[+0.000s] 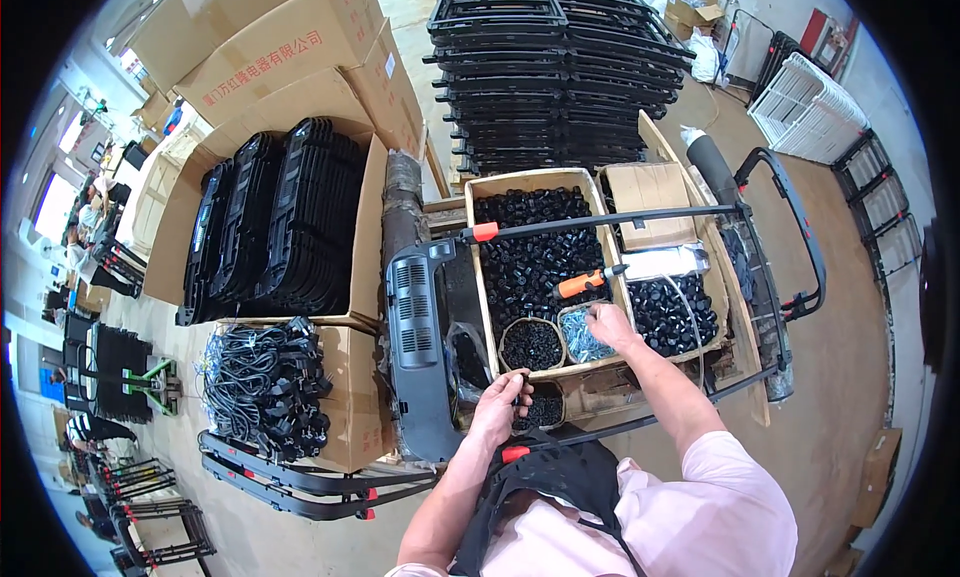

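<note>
The left hand has its fingers clamped on a small black plastic part beside a round tub of black pieces, while further the right hand, fingers together, pinches shiny screws in a small round container inside the cardboard box.

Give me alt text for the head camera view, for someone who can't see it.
Seen from above, a person's right hand reaches into a small tub of screws in a cardboard box of black caps, while the left hand touches another small tub of black parts. An orange-handled screwdriver lies nearby.
</note>
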`<move>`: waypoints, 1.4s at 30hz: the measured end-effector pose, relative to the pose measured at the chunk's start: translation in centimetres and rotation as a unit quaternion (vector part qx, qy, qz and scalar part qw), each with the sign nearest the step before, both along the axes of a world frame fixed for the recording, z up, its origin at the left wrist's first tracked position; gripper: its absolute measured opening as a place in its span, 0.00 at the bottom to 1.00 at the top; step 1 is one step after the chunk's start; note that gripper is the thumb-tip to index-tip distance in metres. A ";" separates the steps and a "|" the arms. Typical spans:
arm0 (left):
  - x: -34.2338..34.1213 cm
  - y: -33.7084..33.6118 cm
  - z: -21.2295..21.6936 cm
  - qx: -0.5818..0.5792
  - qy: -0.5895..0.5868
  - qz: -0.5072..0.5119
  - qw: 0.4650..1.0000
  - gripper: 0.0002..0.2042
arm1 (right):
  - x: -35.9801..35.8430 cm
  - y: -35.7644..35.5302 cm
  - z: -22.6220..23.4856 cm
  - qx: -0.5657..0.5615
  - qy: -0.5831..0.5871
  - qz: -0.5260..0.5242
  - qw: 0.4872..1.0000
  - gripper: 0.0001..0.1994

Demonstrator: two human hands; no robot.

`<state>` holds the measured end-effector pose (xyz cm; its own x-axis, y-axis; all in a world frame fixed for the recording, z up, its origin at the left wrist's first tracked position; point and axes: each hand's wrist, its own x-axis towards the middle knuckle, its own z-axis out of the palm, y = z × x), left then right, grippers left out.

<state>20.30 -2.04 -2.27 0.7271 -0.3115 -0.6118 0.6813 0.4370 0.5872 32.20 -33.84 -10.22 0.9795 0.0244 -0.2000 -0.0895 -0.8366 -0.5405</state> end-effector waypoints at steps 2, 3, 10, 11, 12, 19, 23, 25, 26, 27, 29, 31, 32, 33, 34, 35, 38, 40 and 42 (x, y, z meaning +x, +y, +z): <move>-0.2 0.1 0.0 -0.001 0.000 -0.001 1.000 0.14 | 0.4 0.5 1.5 0.043 0.094 -0.048 0.993 0.11; -0.5 0.6 0.1 0.005 0.008 0.009 1.000 0.13 | 0.6 2.2 5.1 0.120 0.211 -0.106 0.964 0.13; -0.7 0.0 0.5 0.008 0.004 0.009 1.000 0.13 | 0.1 0.0 -1.1 0.000 0.021 0.035 0.999 0.10; -1.0 0.3 0.3 0.010 0.004 0.015 1.000 0.13 | 0.2 0.8 -0.9 0.009 0.045 0.036 0.998 0.10; -1.3 0.6 0.1 0.006 0.000 0.021 1.000 0.13 | 0.3 1.6 -0.7 0.011 0.045 0.042 0.998 0.10; -2.1 1.1 -0.2 0.017 -0.002 0.018 1.000 0.15 | 0.4 2.1 -2.9 0.009 0.041 0.038 0.998 0.14; -2.6 1.6 -0.6 0.007 0.004 0.035 0.999 0.15 | 1.3 2.3 -2.6 -0.031 0.043 0.057 0.997 0.13; -2.6 1.6 -0.6 0.006 0.010 0.049 0.999 0.15 | 1.2 1.6 -2.4 -0.025 0.049 0.041 0.998 0.12; -2.6 1.6 -0.6 0.006 0.010 0.051 0.999 0.15 | 1.1 1.3 -2.2 -0.026 0.049 0.043 0.998 0.12; -2.5 1.6 -0.6 0.007 0.009 0.050 0.999 0.15 | 1.0 1.0 -1.9 0.002 0.050 0.013 0.999 0.12; -2.4 1.6 -0.6 0.008 0.007 0.049 0.999 0.15 | 0.6 0.4 -1.2 0.033 0.048 -0.015 0.998 0.12; -2.2 1.2 -0.6 0.040 -0.023 0.027 0.999 0.15 | 0.1 0.1 -0.3 0.036 0.027 0.004 0.999 0.11; -2.1 1.1 -0.3 0.042 -0.024 0.029 0.998 0.15 | -0.3 0.2 0.8 0.040 0.005 0.025 0.999 0.11; -2.0 1.4 0.0 0.066 -0.040 0.010 0.997 0.16 | -0.4 0.9 2.3 0.065 0.002 0.064 0.996 0.12; -1.8 1.7 0.0 0.091 -0.054 -0.008 0.994 0.16 | -0.8 2.1 4.6 0.101 0.002 0.106 0.989 0.12; -1.5 1.8 0.2 0.089 -0.059 -0.023 0.994 0.17 | -1.2 2.9 6.8 0.116 0.010 0.162 0.980 0.11; -0.9 2.4 0.7 0.085 -0.072 -0.059 0.992 0.17 | -3.0 6.2 13.5 0.148 0.016 0.287 0.946 0.09; -0.6 2.7 1.3 0.079 -0.070 -0.072 0.992 0.16 | -3.5 7.8 14.7 0.172 -0.032 0.334 0.926 0.09; -0.5 3.0 1.6 0.065 -0.077 -0.084 0.991 0.16 | -3.6 9.2 15.7 0.175 -0.037 0.353 0.918 0.09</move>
<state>19.78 0.96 -0.66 0.7600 -0.3619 -0.5399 0.6354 0.2390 0.7343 28.56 -24.68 5.44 0.7048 0.7094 0.0086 0.4572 -0.4450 -0.7700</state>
